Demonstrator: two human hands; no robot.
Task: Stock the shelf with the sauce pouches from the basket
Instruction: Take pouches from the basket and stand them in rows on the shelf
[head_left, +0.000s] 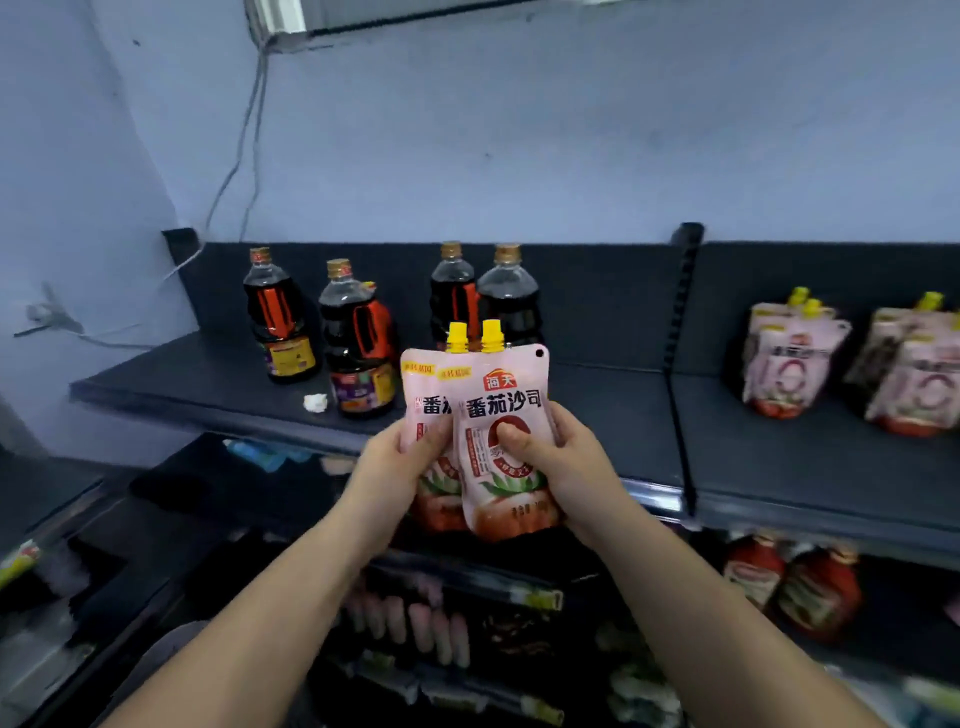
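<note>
Left grip (400, 460) curled round the left edge of the rear tomato sauce pouch (422, 387), thumb on its face. Right grip (569, 457) curled round the front tomato sauce pouch (511, 410), thumb on the label. Both pouches upright, overlapped, yellow caps up, held in the air just in front of the top shelf (623, 410), mid-span. On the top shelf, left part: four soy sauce bottles (358, 338), with a white wad (315, 402) beside the front one. Right part, past the divider post (683, 338): stocked pouches (789, 364) in two clusters. Below the top shelf, right: red sauce bottles (795, 582).
</note>
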